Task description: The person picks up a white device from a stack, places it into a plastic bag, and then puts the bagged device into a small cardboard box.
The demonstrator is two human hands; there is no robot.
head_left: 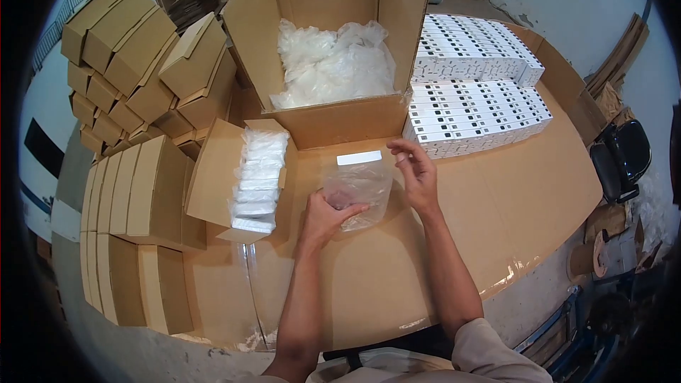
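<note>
A clear plastic bag [369, 192] is in my left hand [328, 216], its thumb lying over the film and the other fingers behind it. At the bag's far end shows a flat white strip-like piece [359, 159], its outline overlapping the mouth of the bag. Just to the right, my right hand [418, 176] is raised with fingers bent and apart, nothing visible between them. Left of the bag stands an open cardboard box [213, 170] holding a row of bagged white items [258, 183].
A large open carton [340, 124] full of clear plastic bags [337, 60] stands ahead. Rows of white boxes [482, 113] are stacked at the right. Brown cartons [135, 191] pile up on the left. A black chair [628, 159] is beyond the cardboard-covered table [511, 220].
</note>
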